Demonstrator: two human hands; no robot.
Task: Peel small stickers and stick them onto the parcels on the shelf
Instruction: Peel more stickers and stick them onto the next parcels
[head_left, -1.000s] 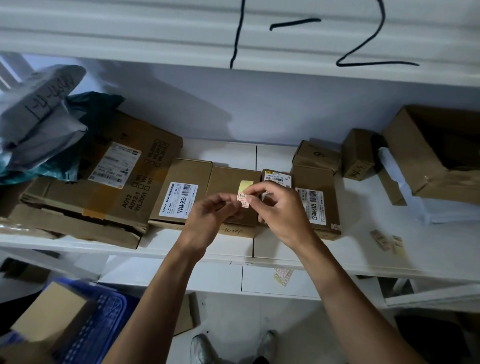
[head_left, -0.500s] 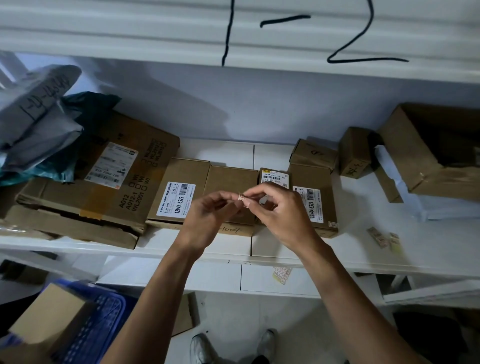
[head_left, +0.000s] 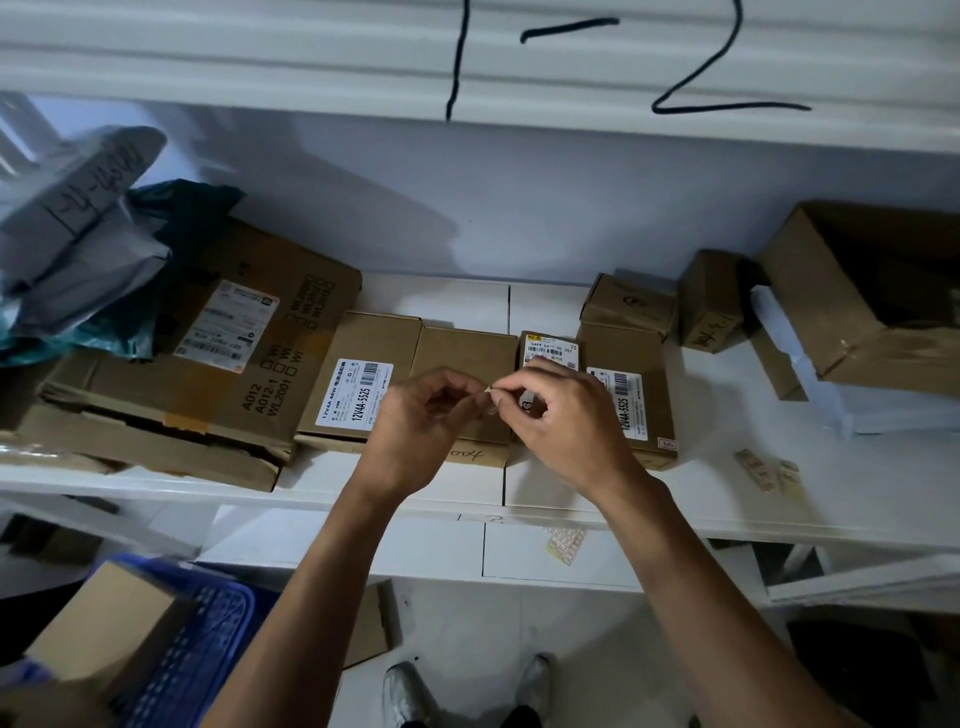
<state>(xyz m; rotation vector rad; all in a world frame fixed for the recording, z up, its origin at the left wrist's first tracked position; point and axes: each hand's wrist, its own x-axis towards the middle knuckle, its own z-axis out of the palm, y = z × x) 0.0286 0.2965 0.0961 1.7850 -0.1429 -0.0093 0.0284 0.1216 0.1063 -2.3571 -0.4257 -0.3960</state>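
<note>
At frame centre, a small sticker (head_left: 489, 390) is pinched by left hand (head_left: 415, 423) and right hand (head_left: 566, 423) above the shelf (head_left: 727, 499); peeling is judged under way, and pressing onto the plain-topped parcel (head_left: 462, 351) behind is called for next.

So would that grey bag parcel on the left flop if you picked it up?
Probably floppy: the grey bag parcel looks creased and slumped against the teal bag. Likely slippery too, since its plastic looks smooth.
</note>
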